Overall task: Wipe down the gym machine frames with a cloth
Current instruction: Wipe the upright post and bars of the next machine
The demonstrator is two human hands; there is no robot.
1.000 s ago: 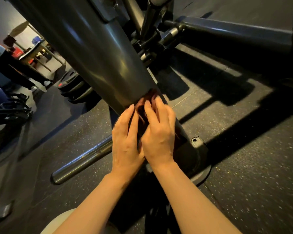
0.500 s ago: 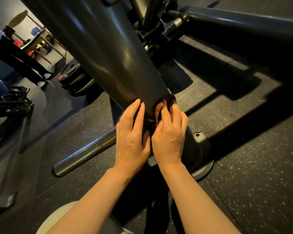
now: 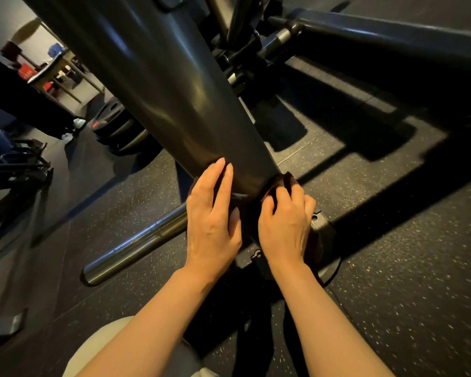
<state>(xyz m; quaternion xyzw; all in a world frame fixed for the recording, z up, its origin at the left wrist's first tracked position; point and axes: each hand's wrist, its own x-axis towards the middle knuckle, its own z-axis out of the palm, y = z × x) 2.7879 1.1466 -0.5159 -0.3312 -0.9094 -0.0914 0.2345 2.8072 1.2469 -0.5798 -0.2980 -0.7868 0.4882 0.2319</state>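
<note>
Frame post point(image 3: 158, 85) slanting up-left, cloth point(image 3: 276, 186) under right hand point(image 3: 283, 224)

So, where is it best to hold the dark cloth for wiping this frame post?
Probably its two free ends, one from each side: the cloth wraps the lower frame post, the right hand already pinches one bunched end, and the left hand lies flat opposite.

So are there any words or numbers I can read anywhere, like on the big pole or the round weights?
No text can be read anywhere.
Frame post: bare, no label showing.
Weight plates: a small red mark, too blurred to read.
Base foot: only a bolt hole, no writing.
Red things in the far room: too small to tell.
Cloth under the right hand, and the left hand: no print visible.
</note>
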